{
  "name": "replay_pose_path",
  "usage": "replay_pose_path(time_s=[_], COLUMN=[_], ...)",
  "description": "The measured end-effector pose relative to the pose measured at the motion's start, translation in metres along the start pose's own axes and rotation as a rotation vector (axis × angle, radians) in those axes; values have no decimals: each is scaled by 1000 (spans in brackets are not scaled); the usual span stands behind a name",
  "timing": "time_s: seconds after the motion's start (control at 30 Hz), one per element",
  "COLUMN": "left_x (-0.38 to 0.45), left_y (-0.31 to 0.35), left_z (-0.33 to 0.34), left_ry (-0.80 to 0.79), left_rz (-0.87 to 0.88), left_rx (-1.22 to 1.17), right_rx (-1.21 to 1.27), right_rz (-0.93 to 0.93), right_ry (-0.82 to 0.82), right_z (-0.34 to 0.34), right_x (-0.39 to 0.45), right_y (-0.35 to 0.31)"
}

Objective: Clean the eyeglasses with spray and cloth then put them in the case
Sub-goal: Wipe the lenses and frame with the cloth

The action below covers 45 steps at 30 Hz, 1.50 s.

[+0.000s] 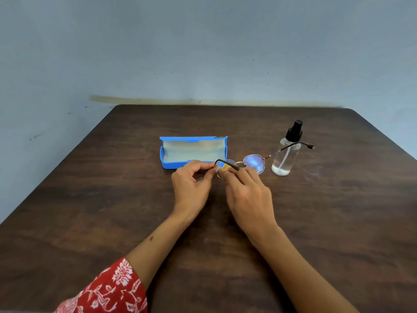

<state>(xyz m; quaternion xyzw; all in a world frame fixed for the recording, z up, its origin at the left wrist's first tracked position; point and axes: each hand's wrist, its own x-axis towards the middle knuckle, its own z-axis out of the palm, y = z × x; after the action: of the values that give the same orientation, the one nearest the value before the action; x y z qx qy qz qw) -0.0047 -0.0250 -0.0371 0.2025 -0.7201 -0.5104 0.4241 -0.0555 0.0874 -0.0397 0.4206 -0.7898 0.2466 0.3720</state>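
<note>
Round thin-framed eyeglasses [253, 163] are held above the middle of the table, temples unfolded. My left hand [191, 184] pinches the frame at its left hinge. A small yellow cloth [224, 169] is pinched by my right hand [247, 193] against the left lens, which it mostly hides. The right lens shows a bluish sheen. The blue glasses case [168, 164] lies open just behind my hands, its pale lining showing and nothing inside. A clear spray bottle [285, 154] with a black nozzle stands upright to the right, behind the right temple.
The dark wooden table [112, 199] reaches a blue-grey wall at the back. A red patterned sleeve [108, 290] covers my left forearm at the bottom edge.
</note>
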Motion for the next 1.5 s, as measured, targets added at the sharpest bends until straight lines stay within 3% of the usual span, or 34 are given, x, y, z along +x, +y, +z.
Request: replay_pose_path(time_s=[0.2,0.43,0.57,0.77,0.9,1.07,1.23,1.4,1.5], left_x=[0,-2,-1,-1,-1,-5,-8,-11,-15], left_y=[-4,-2,-4,-2,-3,-3,-3,-3,-3], left_z=[-1,0,0,1,1,1,-3,-4,-8], left_ry=[-20,-23,-5,-10,-30,-30,12,-1,2], left_rz=[-4,5,-33,9,17,12,-93,-118,-115], left_rx=[7,28,19,44,69,66,16,13,20], right_rx=[156,42,91,70,152,93,97,44,38], right_rz=[20,61,-19,70,7,95,-31,101,45], right_ry=[-98,-98,-146,-52,-104,-83,-138,-149,-202], right_z=[5,8,10,9,7,6,2,-2,-2], right_x=[-10,-13,-16,-13,-11,-11,-16,-21,-22], right_y=[-2,1,0,2,0,3,-3,-5,-7])
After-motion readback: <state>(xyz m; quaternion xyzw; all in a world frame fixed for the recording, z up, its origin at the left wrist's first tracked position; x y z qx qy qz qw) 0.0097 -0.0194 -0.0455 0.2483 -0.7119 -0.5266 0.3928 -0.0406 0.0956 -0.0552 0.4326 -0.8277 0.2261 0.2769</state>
